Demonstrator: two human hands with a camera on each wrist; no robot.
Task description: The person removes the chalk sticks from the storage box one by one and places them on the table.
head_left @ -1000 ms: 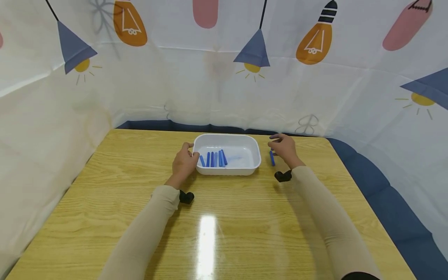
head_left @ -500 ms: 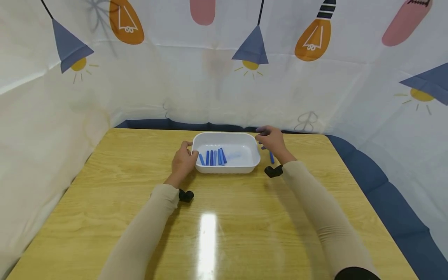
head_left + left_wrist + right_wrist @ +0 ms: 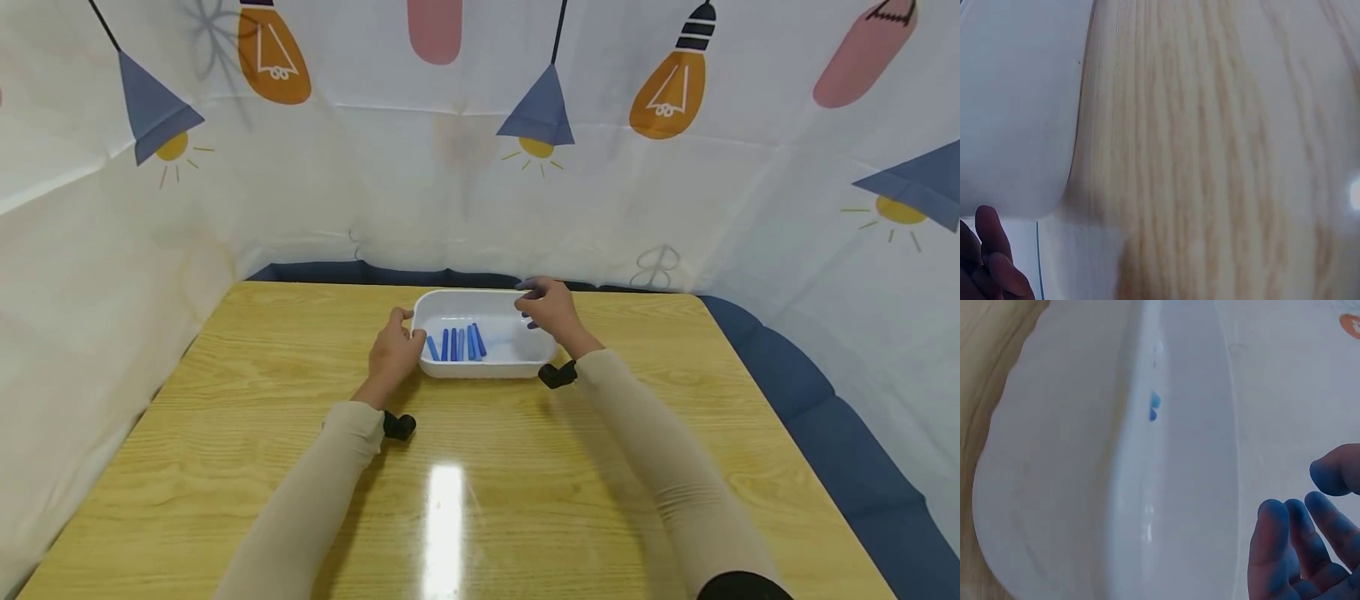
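A white plastic tray (image 3: 495, 367) stands near the table's far edge. Several blue chalk sticks (image 3: 453, 343) lie side by side in its left half, and faint blue dust marks its floor. My left hand (image 3: 392, 346) grips the tray's left end, thumb at the rim; its curled fingers (image 3: 997, 256) show beside the tray wall in the left wrist view. Over the tray's right end hovers my right hand (image 3: 553, 310), fingers bent. In the right wrist view its blue-stained fingertips (image 3: 1272, 515) are apart from the thumb, with nothing visible between them.
The wood-grain table (image 3: 480, 433) extends toward me, with a bright light reflection on its surface. A printed white curtain (image 3: 420, 192) hangs behind the far edge and at both sides. Dark blue fabric (image 3: 810, 417) runs along the table's right side.
My right hand has moved left from beside the tray to above its right end. A blue chalk stick seen on the table is now hidden behind my right arm. The left hand stays put.
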